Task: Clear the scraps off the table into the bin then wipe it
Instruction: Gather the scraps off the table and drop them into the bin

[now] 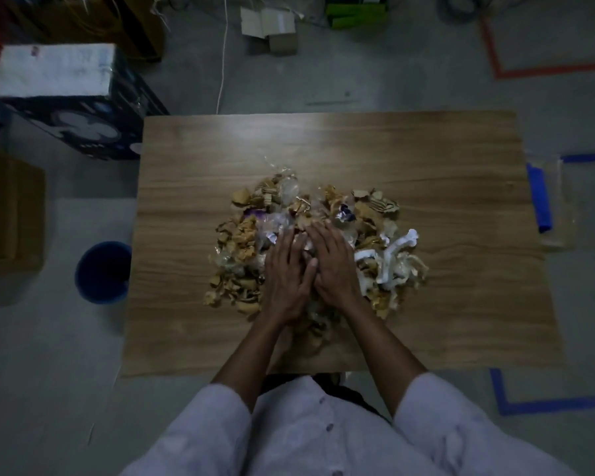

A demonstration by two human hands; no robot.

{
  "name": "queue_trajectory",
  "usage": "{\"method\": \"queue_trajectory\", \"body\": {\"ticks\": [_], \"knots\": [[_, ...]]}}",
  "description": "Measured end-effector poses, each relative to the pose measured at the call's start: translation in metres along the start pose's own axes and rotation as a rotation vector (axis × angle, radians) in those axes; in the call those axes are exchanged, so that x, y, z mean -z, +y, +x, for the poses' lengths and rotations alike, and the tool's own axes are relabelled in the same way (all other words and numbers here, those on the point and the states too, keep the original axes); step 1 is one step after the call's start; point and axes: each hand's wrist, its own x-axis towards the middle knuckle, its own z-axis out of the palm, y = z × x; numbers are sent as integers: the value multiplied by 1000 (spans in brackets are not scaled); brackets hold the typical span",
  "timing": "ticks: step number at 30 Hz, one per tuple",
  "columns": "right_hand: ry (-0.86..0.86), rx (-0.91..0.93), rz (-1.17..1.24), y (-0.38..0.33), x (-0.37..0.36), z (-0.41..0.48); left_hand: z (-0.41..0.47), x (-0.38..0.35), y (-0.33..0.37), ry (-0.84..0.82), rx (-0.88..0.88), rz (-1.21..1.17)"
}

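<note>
At the middle of the wooden table point(426, 149), a heap of scraps point(241, 235) is lying: torn brown cardboard bits, crumpled clear plastic and a few twisted white strips point(392, 252) on its right side. Both hands are resting on top of the heap, side by side and meeting at the thumbs. The left hand point(284, 273) is lying flat with its fingers nearly straight and slightly spread, pressing down on the plastic. The right hand point(335, 266) is doing likewise, fingers straight and pointing away from the person. Neither is curling round anything, though the fingertips are blurring into the pale plastic and the scraps under the palms are hidden. On the floor just off the table's left edge, a blue bin point(100, 273) is standing, its inside too dark to read. Beside the table's right edge something blue, possibly a folded cloth point(539, 201), is sitting against a clear, hard-to-read object. White sleeves point(213, 427) are filling the bottom of the view, cut off by the frame.
</note>
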Motion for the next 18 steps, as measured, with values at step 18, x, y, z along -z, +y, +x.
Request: {"method": "queue_trajectory", "body": {"ticks": [18], "knots": [[301,163,-248,-25,15,-55,-75,39,-21,483,-10,60]]}}
